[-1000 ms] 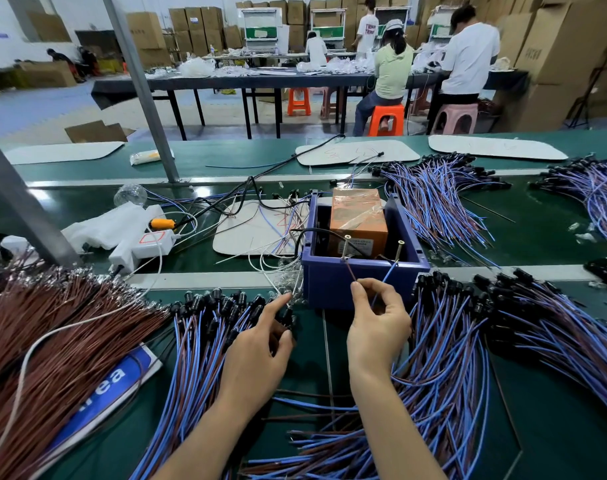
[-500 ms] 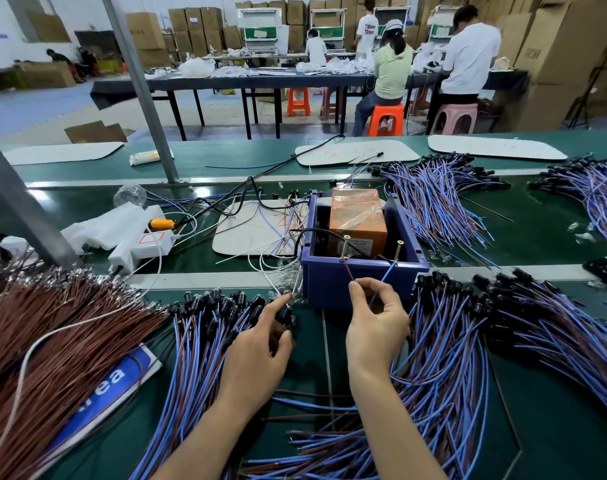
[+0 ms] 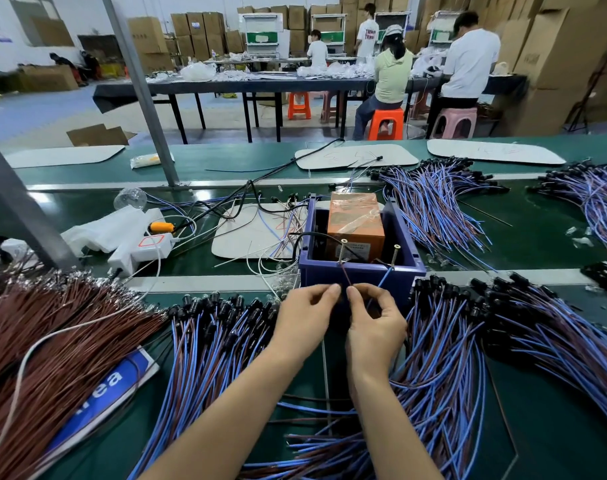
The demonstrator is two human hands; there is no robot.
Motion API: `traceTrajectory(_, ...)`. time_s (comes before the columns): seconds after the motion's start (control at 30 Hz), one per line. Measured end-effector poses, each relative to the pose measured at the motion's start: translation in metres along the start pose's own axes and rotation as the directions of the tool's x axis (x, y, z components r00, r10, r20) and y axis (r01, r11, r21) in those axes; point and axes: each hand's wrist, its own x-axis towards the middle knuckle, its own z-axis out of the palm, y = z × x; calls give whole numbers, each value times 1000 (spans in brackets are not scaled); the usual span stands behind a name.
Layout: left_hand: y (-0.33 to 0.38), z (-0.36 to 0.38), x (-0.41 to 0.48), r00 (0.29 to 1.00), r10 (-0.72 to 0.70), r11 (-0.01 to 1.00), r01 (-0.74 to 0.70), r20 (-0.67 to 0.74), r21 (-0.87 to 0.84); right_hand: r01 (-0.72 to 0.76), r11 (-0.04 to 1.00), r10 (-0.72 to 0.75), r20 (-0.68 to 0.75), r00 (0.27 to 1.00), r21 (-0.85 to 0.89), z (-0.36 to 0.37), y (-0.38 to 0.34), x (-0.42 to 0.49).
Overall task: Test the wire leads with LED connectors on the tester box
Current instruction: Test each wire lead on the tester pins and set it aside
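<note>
Wire-lead test at the tester box (image 3: 360, 275), a dark blue, square-walled plastic tray that is sitting mid-table (image 3: 537, 237) and housing an orange block (image 3: 355, 220) wrapped in crinkled clear film. Two slim metal screws (image 3: 343, 249) are standing at its near wall as contacts. The left hand (image 3: 305, 317), fingers curled, is pinching the thin brown lead (image 3: 345, 275) running up to the left screw. The right hand (image 3: 374, 323) is pinching the blue lead (image 3: 385, 275), which is slanting up to the right screw. The LED connector of this pair is lying hidden beneath the hands. Fanned bundles of limp, glossy blue-and-brown leads (image 3: 219, 327) with stubby black cylindrical connectors are lying on both sides, and a brown wire heap (image 3: 52, 334) is spreading at far left. Likely faults: a springy lead tip is liable to skid off the smooth screw shank and give a false failure, the two tips may bridge if the hands crowd together, and the loose neighbouring strands may snag, mixing tested with untested stock.
</note>
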Motion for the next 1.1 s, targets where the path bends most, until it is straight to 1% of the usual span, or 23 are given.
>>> traceTrajectory(0.07,8,11,4,996,-89,983,92,26,-160,-11,1000,11,10,1000,10,0,2,1)
traceTrajectory(0.13,12,18,4,988,-149,950,157,49,-270,-28,999,28,14,1000,16,0,3,2)
traceTrajectory(0.27,21,24,2,983,-180,890,176,30,-421,-51,998,50,39,998,31,-3,2,5)
traceTrajectory(0.33,25,24,2,982,-188,885,183,29,-428,-57,997,54,55,997,58,-5,1,5)
traceTrajectory(0.4,27,23,1,981,-193,894,191,36,-406,-24,997,20,55,998,77,-9,0,3)
traceTrajectory(0.47,27,20,1,980,-195,914,193,31,-356,17,996,-21,45,999,93,-16,-2,2)
traceTrajectory(0.53,27,19,1,978,-206,928,205,31,-310,16,992,-21,38,999,125,-21,-3,3)
traceTrajectory(0.63,28,17,0,975,-216,905,220,54,-364,-13,988,8,33,999,155,-26,-6,6)
traceTrajectory(0.8,26,15,0,977,-199,915,214,80,-341,44,990,-42,-17,999,133,-28,-12,8)
traceTrajectory(0.93,24,13,1,981,-181,924,193,66,-332,58,990,-59,4,998,128,-27,-13,9)
traceTrajectory(1.1,24,11,3,987,-156,929,159,34,-333,67,996,-67,-5,998,58,-26,-9,10)
